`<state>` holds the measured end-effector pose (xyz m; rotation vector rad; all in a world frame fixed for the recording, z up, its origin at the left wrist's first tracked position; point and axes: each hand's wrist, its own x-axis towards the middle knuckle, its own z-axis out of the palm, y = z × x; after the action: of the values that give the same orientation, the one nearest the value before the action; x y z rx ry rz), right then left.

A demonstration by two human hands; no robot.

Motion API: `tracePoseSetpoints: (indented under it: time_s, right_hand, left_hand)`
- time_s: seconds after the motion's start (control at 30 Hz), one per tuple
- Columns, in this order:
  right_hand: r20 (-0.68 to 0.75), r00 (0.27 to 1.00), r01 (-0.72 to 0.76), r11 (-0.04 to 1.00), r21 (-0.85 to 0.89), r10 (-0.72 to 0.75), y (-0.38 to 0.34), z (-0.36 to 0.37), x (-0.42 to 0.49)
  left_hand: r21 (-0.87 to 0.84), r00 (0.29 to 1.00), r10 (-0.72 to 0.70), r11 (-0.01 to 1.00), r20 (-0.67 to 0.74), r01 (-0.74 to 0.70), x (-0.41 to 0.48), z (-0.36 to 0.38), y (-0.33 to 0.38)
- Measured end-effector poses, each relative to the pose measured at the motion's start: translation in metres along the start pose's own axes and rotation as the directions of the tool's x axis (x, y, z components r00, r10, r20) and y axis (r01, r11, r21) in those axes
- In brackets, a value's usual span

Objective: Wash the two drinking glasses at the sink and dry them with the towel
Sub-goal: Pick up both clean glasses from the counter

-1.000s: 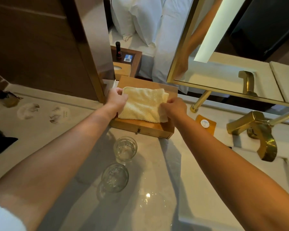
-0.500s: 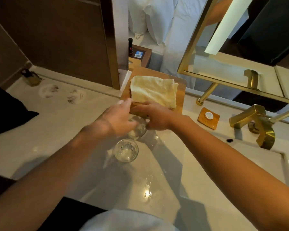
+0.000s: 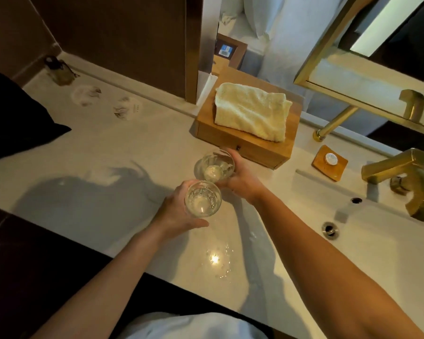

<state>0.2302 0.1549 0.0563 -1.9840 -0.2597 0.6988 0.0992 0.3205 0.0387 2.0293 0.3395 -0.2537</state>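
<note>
My left hand (image 3: pixel 175 216) grips the near clear drinking glass (image 3: pixel 203 199), held above the pale counter (image 3: pixel 108 179). My right hand (image 3: pixel 242 177) grips the far clear glass (image 3: pixel 214 166) just behind it, and the two glasses nearly touch. A folded cream towel (image 3: pixel 251 111) lies on top of a wooden box (image 3: pixel 255 148) behind the hands. The white sink basin (image 3: pixel 377 241) with its drain (image 3: pixel 330 230) lies to the right, under a gold faucet (image 3: pixel 406 177).
A small wooden dish (image 3: pixel 329 162) with a round white item sits between the box and the faucet. Two paper coasters (image 3: pixel 86 94) and a small bottle (image 3: pixel 59 69) stand at the back left. A gold-framed mirror (image 3: pixel 328 69) hangs above. Water drops (image 3: pixel 216 260) wet the counter front.
Both hands left the towel on the box, came down to the glasses and lifted one each off the counter. The view has tilted down and pulled back.
</note>
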Motion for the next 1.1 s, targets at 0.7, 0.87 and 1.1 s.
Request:
tracePoseSetpoints:
  time_s: [0.7,0.87,1.1]
  right_hand:
    - [0.226,0.974,-0.214,0.396,0.893,0.015,-0.037,-0.005,-0.059]
    - [0.209,0.978,-0.191,0.334,0.923,-0.020,-0.052,-0.007,-0.070]
    - [0.255,0.966,-0.224,0.328,0.918,-0.053,-0.066,-0.006,-0.070]
  left_hand:
    - [-0.790,0.957,-0.137,0.600,-0.257,-0.126,-0.064,-0.040,0.083]
    - [-0.605,0.921,-0.150,0.789,-0.360,-0.108,-0.084,-0.053,0.089]
    - [-0.489,0.891,-0.124,0.864,-0.437,-0.119,-0.098,-0.080,0.096]
